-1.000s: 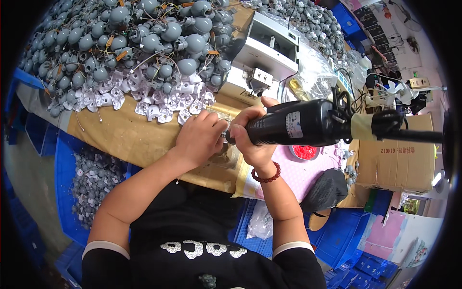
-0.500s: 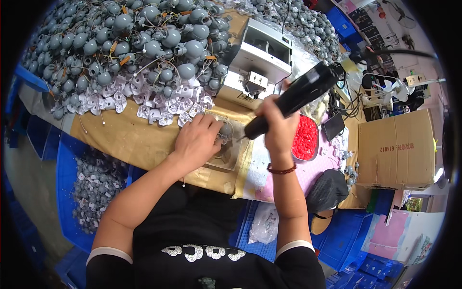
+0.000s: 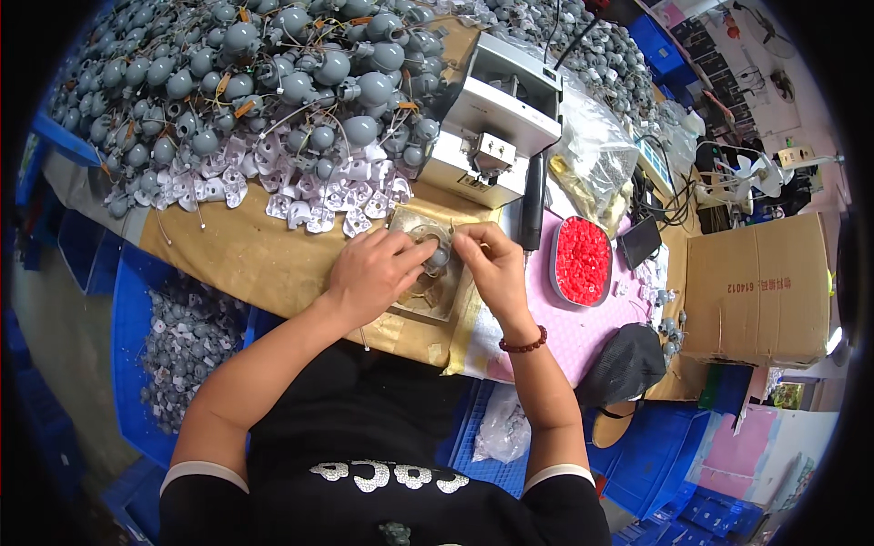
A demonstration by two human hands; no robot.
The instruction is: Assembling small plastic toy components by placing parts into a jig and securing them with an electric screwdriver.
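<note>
the left hand (image 3: 371,276) has fingers on a grey ball (image 3: 439,258) in the middle fixture (image 3: 444,297), whether clamped i cannot tell; just right, the right hand (image 3: 490,259) has fingertips pinched together, contents unclear. farther right, a carton (image 3: 756,314) bears reddish printing.

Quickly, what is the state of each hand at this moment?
Left hand: at the grey round part; whether it grips cannot be told.
Right hand: pinched closed; what it holds, if anything, cannot be told.

The dish (image 3: 553,266) (on the mat (image 3: 569,338)) lies right of both hands (image 3: 371,278) (image 3: 496,273).
</note>
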